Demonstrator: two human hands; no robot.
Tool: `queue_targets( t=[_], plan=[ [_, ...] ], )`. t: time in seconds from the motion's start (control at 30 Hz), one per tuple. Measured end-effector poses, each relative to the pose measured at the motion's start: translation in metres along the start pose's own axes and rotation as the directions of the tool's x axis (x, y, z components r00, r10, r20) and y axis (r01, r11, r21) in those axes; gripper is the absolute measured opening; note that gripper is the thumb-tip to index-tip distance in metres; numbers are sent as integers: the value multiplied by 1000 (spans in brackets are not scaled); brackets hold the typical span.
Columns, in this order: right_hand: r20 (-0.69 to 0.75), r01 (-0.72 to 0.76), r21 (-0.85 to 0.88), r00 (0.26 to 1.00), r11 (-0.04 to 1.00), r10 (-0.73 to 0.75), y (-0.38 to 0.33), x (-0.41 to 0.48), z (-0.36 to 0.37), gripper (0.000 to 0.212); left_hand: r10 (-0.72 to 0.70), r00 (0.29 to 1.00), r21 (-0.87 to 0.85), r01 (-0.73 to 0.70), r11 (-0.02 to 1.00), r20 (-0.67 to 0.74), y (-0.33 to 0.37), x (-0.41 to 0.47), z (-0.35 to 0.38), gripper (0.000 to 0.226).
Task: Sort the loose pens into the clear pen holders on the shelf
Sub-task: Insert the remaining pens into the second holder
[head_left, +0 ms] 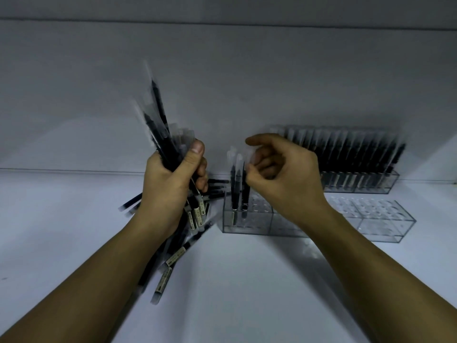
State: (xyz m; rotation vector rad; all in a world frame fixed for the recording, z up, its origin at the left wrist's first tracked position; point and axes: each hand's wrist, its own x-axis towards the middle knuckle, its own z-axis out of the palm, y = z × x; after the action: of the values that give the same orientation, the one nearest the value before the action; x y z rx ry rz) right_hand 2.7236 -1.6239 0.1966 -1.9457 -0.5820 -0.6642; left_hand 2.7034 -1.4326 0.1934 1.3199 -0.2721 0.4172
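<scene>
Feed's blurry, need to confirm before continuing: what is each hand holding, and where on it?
Left hand grips a bundle of pens around its middle. Right hand is at the top of a standing pen; grip cannot be told.
</scene>
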Motion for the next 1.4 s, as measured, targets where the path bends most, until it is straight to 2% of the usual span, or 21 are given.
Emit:
queue_targets(
  t=[0.13, 0.27, 0.43, 0.53, 0.63, 0.73, 0.83, 0.93, 1.03, 1.1, 1.23, 1.4],
  plan=[
    [41, 12, -40, 999, 999, -11, 0, -1, 0, 40, -1, 998, -52, 5, 999, 63, -1, 0, -1, 3],
    [-60, 99, -83, 993, 992, -104, -4, -3, 1, 31, -40, 982, -157, 70, 985, 187, 0, -2, 0, 23],
    [-144, 178, -45, 973, 983, -183, -10, -3, 2, 23, 30, 956, -32, -22, 999, 291, 4, -9, 3, 18],
    [-116, 181, -3, 977, 983, -180, -13, -3, 2, 26, 52, 948, 69, -78, 995, 314, 8, -12, 4, 16],
    [-66, 153, 30, 986, 988, -151, -16, -4, 1, 29, 7, 940, 178, -72, 981, 340, 11, -15, 5, 24],
    [-36, 136, 68, 990, 988, -134, -18, -5, 4, 27, -19, 930, 197, -57, 979, 367, 13, -18, 9, 33],
    [-25, 74, 162, 997, 984, -71, -20, -5, 5, 16, -13, 933, 131, -37, 991, 360, 15, -19, 14, 36],
    [-33, -25, 349, 999, 937, 39, -24, -1, -1, 5, 21, 939, 66, -47, 997, 343, 13, -16, 9, 16],
    [-90, -101, 450, 983, 887, 157, -22, 5, -9, 14, -7, 945, 21, 0, 1000, 326, 11, -12, 4, 14],
    [-121, -124, 485, 971, 866, 207, -18, 8, -12, 20, 17, 960, 40, -29, 999, 280, 8, -9, 1, 3],
    [-194, -120, 452, 954, 884, 228, -13, 10, -14, 24, 56, 983, 52, -66, 996, 175, 4, -1, -3, 7],
    [-219, -52, 285, 969, 957, 118, -9, 8, -13, 24, 4, 990, -7, -3, 1000, 139, 1, 1, -4, 7]
  ],
)
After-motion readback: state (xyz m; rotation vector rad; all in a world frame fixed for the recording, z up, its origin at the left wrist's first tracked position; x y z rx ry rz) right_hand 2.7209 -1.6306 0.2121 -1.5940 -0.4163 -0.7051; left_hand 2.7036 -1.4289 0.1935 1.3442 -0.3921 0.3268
